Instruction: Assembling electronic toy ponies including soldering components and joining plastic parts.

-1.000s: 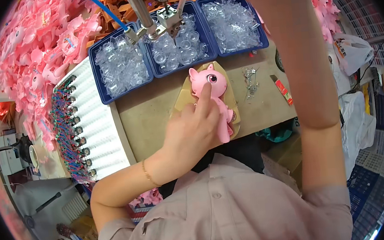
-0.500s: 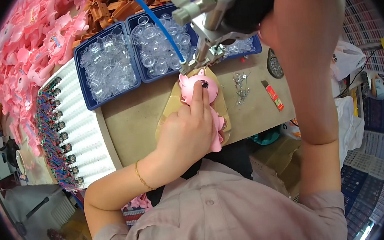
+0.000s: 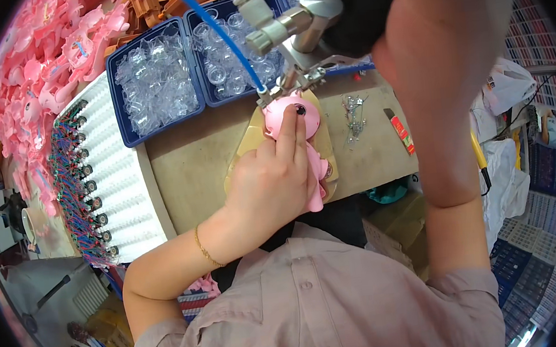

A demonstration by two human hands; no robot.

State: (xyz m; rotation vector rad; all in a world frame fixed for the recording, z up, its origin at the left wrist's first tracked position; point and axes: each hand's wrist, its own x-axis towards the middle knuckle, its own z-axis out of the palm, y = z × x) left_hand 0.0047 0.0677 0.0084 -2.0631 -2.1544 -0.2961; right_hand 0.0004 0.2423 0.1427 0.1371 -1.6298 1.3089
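A pink toy animal [image 3: 314, 160] with a dark round eye lies on a yellowish triangular board [image 3: 243, 156] on the table. My left hand [image 3: 267, 180] is closed round its body, two fingers stretched along its head. Above the toy hangs a black-bodied power driver [image 3: 360, 11] with a metal nozzle head and a blue air hose [image 3: 219, 30]. Its metal tip reaches the top of the toy's head; the exact contact is hidden. My right hand [image 3: 405, 40] is wrapped round the driver's black body, its fingers mostly out of sight and blurred.
Beyond the board stand blue bins [image 3: 196, 81] of clear plastic parts. Pink shells [image 3: 51, 74] pile up at the far left, by a white ribbed tray [image 3: 116, 174] of wired parts. Loose metal pieces [image 3: 354, 117] and a red cutter [image 3: 401, 133] lie right.
The view has shifted slightly. The driver's metal head sits a little lower over the toy's head, covering more of its ears. My left hand keeps its hold.
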